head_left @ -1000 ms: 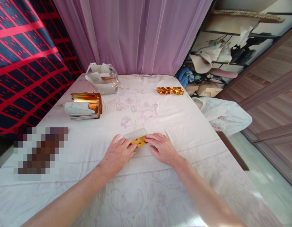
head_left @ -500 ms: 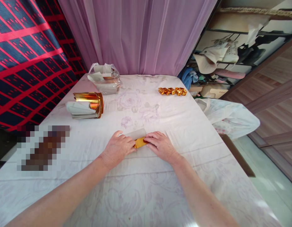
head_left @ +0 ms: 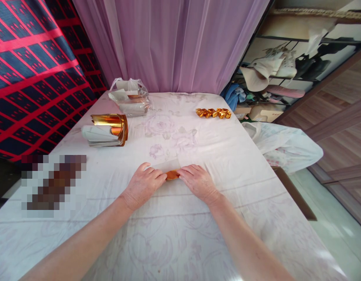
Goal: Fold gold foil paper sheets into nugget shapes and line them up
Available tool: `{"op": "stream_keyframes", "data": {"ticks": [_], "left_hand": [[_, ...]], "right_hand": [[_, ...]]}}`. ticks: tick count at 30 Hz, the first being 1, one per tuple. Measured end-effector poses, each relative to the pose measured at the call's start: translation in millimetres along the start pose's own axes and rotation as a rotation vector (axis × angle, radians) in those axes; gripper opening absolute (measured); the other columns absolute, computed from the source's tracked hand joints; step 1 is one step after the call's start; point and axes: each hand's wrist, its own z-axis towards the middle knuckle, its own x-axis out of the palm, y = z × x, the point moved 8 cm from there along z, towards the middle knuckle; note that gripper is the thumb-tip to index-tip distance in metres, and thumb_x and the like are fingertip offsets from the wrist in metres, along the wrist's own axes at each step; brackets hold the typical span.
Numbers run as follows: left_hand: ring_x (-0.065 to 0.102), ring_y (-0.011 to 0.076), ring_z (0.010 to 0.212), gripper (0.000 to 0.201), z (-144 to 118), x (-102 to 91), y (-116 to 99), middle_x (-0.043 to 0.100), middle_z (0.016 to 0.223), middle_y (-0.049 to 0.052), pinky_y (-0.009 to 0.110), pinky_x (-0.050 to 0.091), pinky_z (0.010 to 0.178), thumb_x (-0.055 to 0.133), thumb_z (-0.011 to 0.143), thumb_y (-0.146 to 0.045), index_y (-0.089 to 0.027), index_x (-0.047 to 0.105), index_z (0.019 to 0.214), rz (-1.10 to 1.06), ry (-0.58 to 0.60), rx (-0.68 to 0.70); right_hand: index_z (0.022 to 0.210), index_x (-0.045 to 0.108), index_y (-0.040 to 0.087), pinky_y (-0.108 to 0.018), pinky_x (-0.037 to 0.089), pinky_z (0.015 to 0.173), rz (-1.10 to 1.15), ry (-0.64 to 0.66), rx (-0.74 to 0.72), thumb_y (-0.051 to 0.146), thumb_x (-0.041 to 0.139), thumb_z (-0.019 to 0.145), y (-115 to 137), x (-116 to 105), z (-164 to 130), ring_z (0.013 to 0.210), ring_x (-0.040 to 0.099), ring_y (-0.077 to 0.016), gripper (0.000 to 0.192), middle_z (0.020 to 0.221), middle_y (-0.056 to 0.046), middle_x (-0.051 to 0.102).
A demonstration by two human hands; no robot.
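So both my hands are down flat on the table [head_left: 256,218], which has a pale floral cloth over it, and I'd say I'm mid-fold on a small strip of gold foil paper [head_left: 172,174]. The left hand [head_left: 143,185] and right hand [head_left: 198,182] sit side by side with fingertips nearly meeting, fingers pressed together and down onto the strip, so only a sliver of orange-gold shows between them. It lies near the middle of the table, with a bit of its whitish backing [head_left: 168,165] peeking out just behind the fingers. Looks like a crease being pinned flat, not a lift.

Next move, my guess: hold one end with one hand while the other turns the free end over, with steady pressure so the slippery foil doesn't spring open. The hands cover most of the strip, so I can't tell how many folds are in it.

Counts:
- one strip under the hands
- one row of finished folded gold pieces [head_left: 213,112] at the far right of the table; I make it about five, though they touch and blur together
- one stack of gold-and-white foil sheets [head_left: 106,130] curled up on the far left
- one clear plastic bag of paper [head_left: 129,97] behind that stack
- one white plastic bag [head_left: 285,144] hanging off the table's right edge
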Motion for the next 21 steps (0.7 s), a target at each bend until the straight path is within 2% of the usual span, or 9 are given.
{"op": "stream_keyframes", "data": {"ticks": [5,11,16,21], "left_hand": [[0.062,0.0133,0.075,0.024,-10.0,-2.7,6.9,0.072,0.088,-0.001,0.038,0.040,0.091,0.045,0.095,-0.008,-0.020,0.065,0.100,-0.024,-0.038,0.031],[0.063,0.0112,0.077,0.027,-20.9,-9.6,13.3,0.073,0.094,-0.002,0.037,0.040,0.097,0.042,0.098,-0.008,-0.021,0.065,0.106,-0.087,-0.083,0.088],[0.062,0.0182,0.093,0.022,-22.4,-4.0,11.7,0.071,0.100,0.004,0.036,0.045,0.090,0.049,0.095,-0.012,-0.018,0.067,0.106,-0.108,0.053,0.017],[0.061,0.0205,0.098,0.028,-30.9,-4.0,-4.5,0.068,0.109,0.006,0.038,0.047,0.092,0.053,0.091,-0.014,-0.016,0.064,0.117,-0.180,0.113,-0.097]], "right_hand": [[0.110,0.068,0.019,-0.036,0.051,0.083,0.064,0.000,-0.064,0.032,0.066,0.091,7.9,0.2,-1.3,0.094,0.063,-0.0222,0.023,0.105,-0.008,0.071],[0.102,0.070,0.022,-0.033,0.049,0.080,0.023,-0.037,-0.067,0.017,0.057,0.094,19.5,-7.4,2.8,0.090,0.062,-0.0186,0.016,0.101,-0.004,0.071],[0.095,0.069,0.023,-0.032,0.046,0.081,0.014,-0.010,-0.131,0.017,0.058,0.094,37.8,-5.3,1.9,0.090,0.061,-0.0166,0.013,0.094,-0.002,0.071],[0.098,0.069,0.022,-0.032,0.046,0.080,0.005,0.025,-0.162,0.022,0.054,0.098,50.3,-1.6,-1.9,0.088,0.061,-0.0159,0.015,0.094,-0.002,0.072]]}}
